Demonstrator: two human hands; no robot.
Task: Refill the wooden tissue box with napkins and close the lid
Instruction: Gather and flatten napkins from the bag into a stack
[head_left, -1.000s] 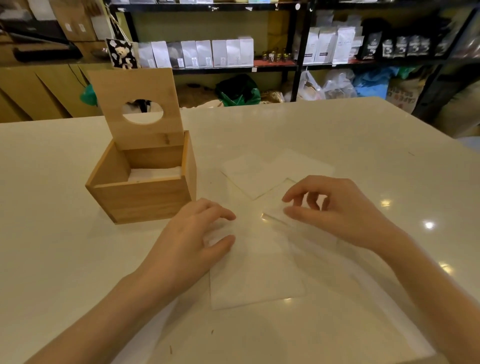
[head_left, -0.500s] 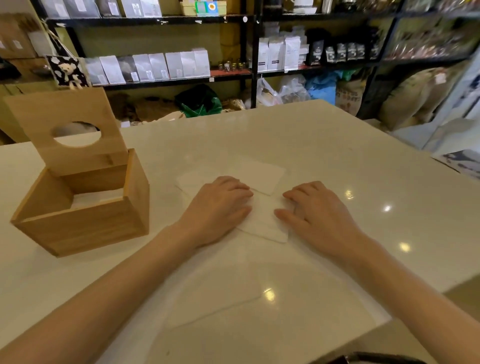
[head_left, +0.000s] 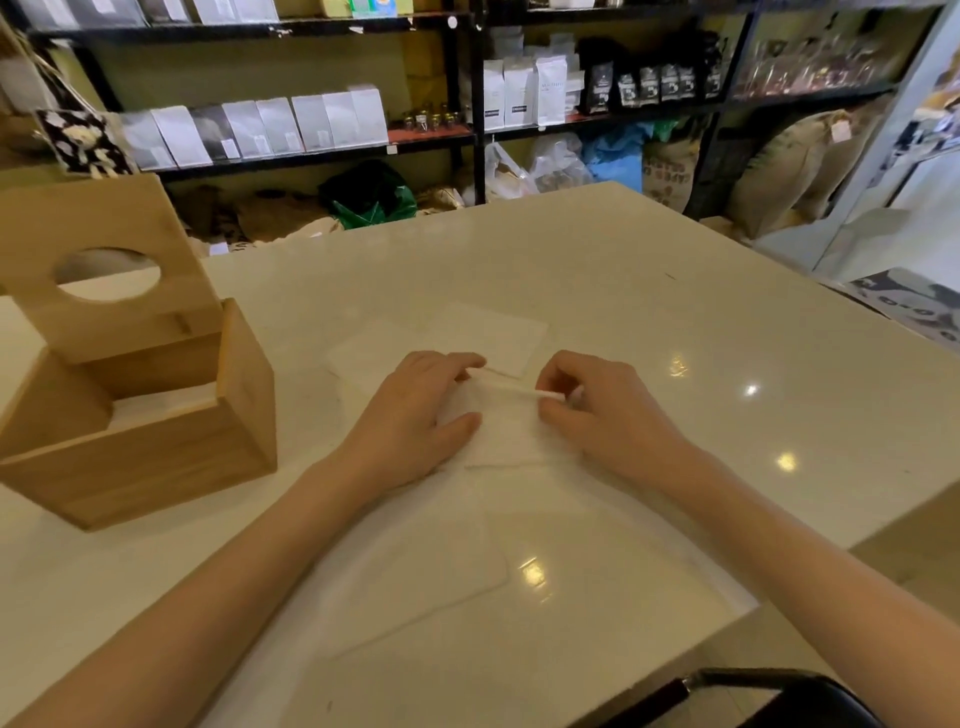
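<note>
The wooden tissue box stands at the left of the white table, its lid with a round hole raised upright. White napkins lie inside it. Between my hands a white napkin lies on the table, its far edge lifted. My right hand pinches that lifted edge between thumb and fingers. My left hand rests on the napkin's left side, its fingertips at the lifted edge. Further napkins lie flat just beyond my hands, and another napkin lies nearer me.
The white table ends at a corner on my right near a dark chair back. Black shelves with white and dark bags stand behind the table, with sacks and bags on the floor below.
My right hand went from lying flat on the napkin to pinching its far edge and lifting it. My left fingertips moved to that edge. The view shifted little since half a second ago.
</note>
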